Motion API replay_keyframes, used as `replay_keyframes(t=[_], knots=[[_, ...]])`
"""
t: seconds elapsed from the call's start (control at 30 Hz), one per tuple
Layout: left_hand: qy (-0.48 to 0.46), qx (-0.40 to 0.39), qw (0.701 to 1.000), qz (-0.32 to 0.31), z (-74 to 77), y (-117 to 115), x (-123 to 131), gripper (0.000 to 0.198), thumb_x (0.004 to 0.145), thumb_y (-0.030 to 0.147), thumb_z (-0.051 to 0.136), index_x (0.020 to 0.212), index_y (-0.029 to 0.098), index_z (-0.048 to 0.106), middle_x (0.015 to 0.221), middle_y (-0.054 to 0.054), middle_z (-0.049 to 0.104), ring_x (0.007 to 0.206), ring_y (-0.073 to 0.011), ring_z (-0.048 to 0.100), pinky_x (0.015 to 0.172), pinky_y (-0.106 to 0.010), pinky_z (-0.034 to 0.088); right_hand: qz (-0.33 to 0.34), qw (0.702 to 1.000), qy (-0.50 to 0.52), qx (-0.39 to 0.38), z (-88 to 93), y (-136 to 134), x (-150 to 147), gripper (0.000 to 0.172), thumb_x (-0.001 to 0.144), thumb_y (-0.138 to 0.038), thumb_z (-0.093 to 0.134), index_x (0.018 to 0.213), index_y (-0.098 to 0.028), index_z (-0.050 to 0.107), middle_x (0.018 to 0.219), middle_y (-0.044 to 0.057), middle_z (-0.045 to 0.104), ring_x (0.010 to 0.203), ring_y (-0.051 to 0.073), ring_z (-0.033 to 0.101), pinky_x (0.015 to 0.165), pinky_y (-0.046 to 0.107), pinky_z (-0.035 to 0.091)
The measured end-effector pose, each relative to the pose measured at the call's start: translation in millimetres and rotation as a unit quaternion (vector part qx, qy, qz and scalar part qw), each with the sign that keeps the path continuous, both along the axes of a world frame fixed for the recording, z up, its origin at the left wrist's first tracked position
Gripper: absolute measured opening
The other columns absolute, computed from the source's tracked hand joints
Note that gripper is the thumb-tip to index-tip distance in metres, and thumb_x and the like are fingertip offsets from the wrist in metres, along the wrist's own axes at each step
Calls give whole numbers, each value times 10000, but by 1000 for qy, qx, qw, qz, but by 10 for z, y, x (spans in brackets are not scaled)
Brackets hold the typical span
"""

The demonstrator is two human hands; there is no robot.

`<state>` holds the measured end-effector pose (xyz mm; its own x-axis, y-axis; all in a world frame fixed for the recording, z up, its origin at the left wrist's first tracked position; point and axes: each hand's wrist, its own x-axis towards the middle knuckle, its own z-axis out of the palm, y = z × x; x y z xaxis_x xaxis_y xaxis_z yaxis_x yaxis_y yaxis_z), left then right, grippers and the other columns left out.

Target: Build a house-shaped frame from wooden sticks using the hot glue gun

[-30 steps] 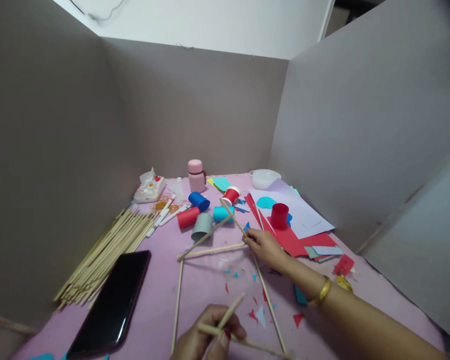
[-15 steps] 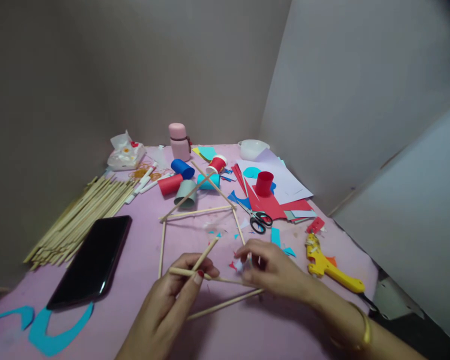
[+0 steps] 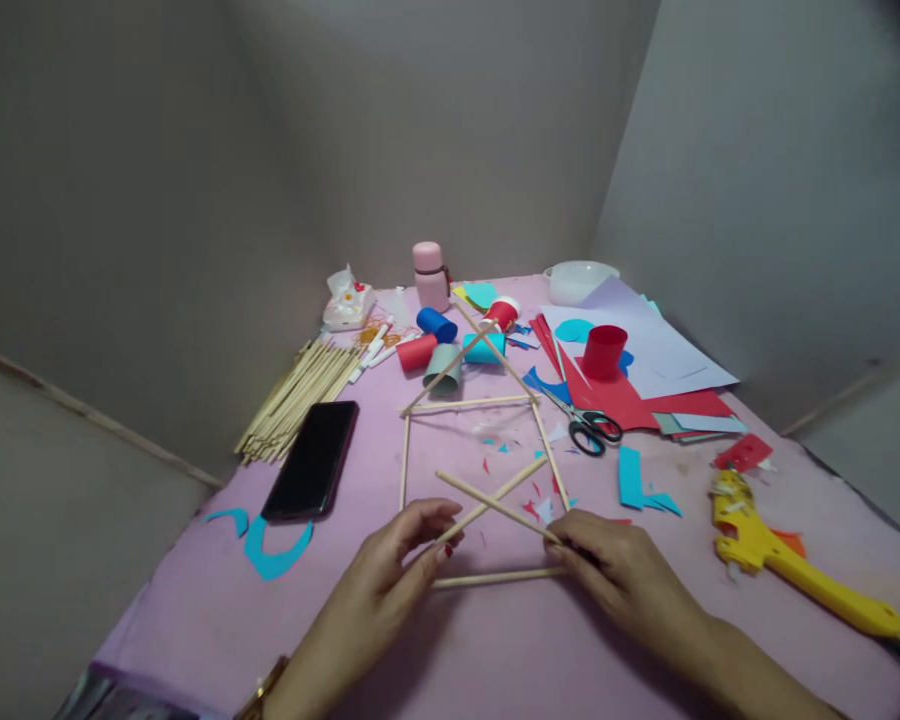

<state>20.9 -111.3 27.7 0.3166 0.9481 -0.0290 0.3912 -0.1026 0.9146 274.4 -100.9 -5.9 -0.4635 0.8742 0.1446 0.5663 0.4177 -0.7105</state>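
Note:
My left hand [image 3: 409,565] pinches the near end of a thin wooden stick [image 3: 521,479] that slants up to the right. In my right hand [image 3: 619,560] is the lower end of a second wooden stick [image 3: 461,487], slanting up to the left. These two sticks cross in an X between my hands. Beneath and beyond them lies a house-shaped stick frame [image 3: 469,405] with a crossbar and two sticks crossing at its peak. Its bottom stick [image 3: 499,578] runs between my wrists, and my hands hide its lower corners.
A phone [image 3: 311,460] and a pile of sticks [image 3: 300,400] lie left. Scissors [image 3: 589,430], red paper [image 3: 637,405] and a yellow glue gun [image 3: 795,575] are on the right. Paper tubes [image 3: 418,353], a pink flask [image 3: 430,275] and a white bowl [image 3: 581,280] stand farther back.
Both sticks were at my left hand, with my right hand's fingers apart nearby. Now each hand grips one stick, in a wider X. The whole view has shifted, moving the scene rightward.

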Motion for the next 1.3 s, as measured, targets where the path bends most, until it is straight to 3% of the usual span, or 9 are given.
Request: replay_keyframes(t=[0.13,0.37,0.63,0.8,1.1,1.3], knots=[[11,17,999,30,-139,-10,-17,194,895,337,457,949,242,618,866,-21,656,826,-178,621,747,-251,480,-16,999,30,0,-21,2,18,204,929,-216,414,788,-192,560,724,16,601,665,148,558,609,241,377],[-17,80,988,129,-208,-25,-27,185,841,408,522,858,260,633,773,6,669,774,-163,628,702,-183,487,-90,989,111,-32,-74,42,200,209,929,-287,419,783,-198,540,646,-25,515,598,130,488,564,233,362],[-62,47,971,226,-444,-128,-28,274,777,516,591,858,255,609,686,22,634,666,-155,609,613,-184,494,-107,976,186,-45,-91,-80,261,229,947,-310,403,805,-195,541,733,-6,543,605,118,506,579,228,400],[-110,23,964,243,-531,-133,-41,296,789,520,589,880,238,578,699,25,585,649,-142,550,589,-195,460,-103,986,130,-21,-53,-128,222,212,948,-285,379,827,-196,529,698,-7,546,613,129,514,579,230,393],[-246,-40,949,195,-411,-160,-64,227,859,455,542,819,234,516,692,51,467,637,-108,424,609,-202,385,-83,991,9,103,-68,-268,65,195,943,-217,341,824,-210,495,644,4,557,575,157,547,546,250,409],[-248,-33,950,187,-417,-189,-70,229,882,454,503,823,232,501,675,57,444,620,-104,406,633,-220,371,-104,990,11,93,-93,-280,49,173,938,-236,354,823,-217,482,631,0,569,545,159,563,526,255,416]])
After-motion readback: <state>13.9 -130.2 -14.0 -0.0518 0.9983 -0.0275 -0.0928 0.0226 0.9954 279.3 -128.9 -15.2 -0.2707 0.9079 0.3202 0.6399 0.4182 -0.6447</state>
